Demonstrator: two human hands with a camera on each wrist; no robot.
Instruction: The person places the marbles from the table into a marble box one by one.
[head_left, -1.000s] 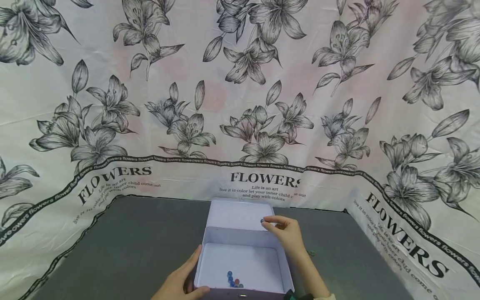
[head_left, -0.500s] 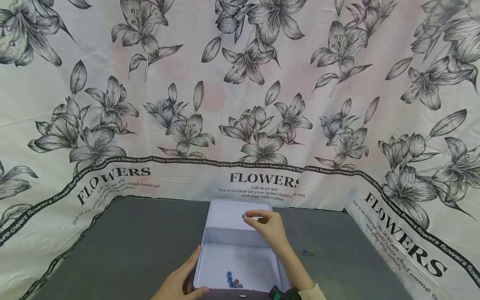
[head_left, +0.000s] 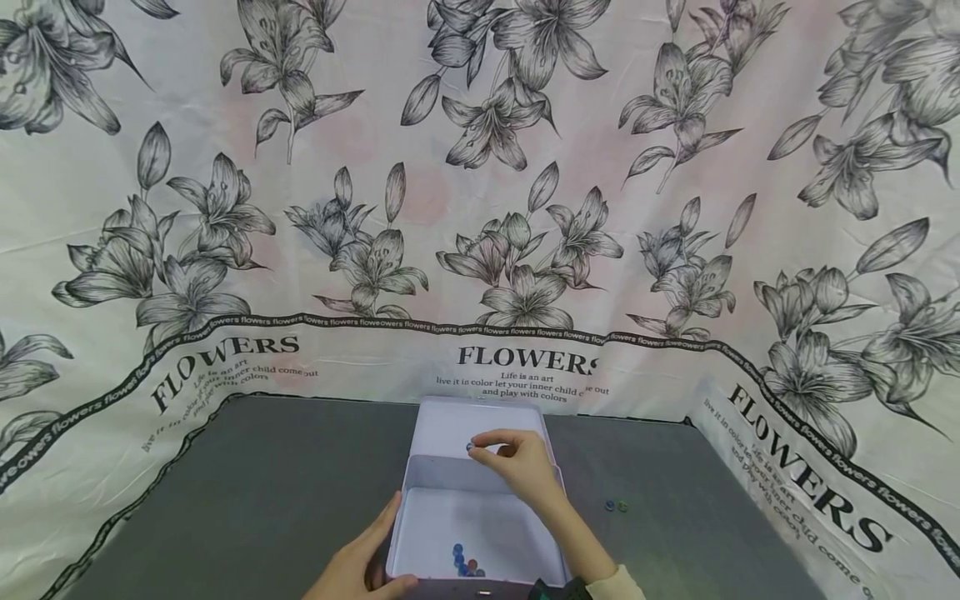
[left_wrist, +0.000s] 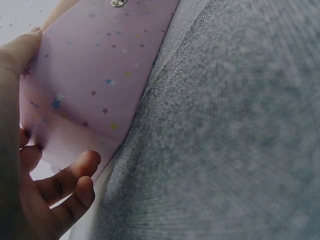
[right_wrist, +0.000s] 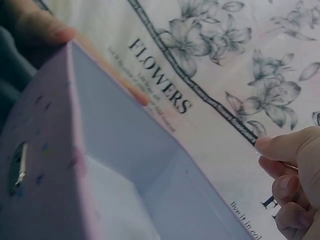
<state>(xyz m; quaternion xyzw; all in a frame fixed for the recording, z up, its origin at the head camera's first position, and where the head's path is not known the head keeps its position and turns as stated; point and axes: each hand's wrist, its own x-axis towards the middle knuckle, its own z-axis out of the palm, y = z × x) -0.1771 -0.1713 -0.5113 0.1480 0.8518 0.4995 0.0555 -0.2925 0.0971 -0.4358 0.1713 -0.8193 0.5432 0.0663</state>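
An open pink tin box (head_left: 450, 473) with a pale inside and printed stars stands before me, its lid (head_left: 442, 427) folded back. My left hand (head_left: 356, 554) grips its front left corner, thumb at the front rim and fingers along the side; in the left wrist view some fingers (left_wrist: 75, 175) curl off the wall. Above the back of the box, my right hand (head_left: 521, 468) pinches a small bluish marble (head_left: 470, 447) between thumb and forefinger. In the right wrist view the fingers mostly hide it. Several blue and reddish marbles (head_left: 460, 561) lie at the box's front.
To the right of the box, a blue marble (head_left: 610, 505) and a green marble (head_left: 623, 506) lie on the dark grey table (head_left: 300, 467). A white flower-print curtain (head_left: 375, 358) stands behind the table and along its sides.
My right hand has moved left with the marble, from the box's right side to above the back of the box. The left hand and the box hold still.
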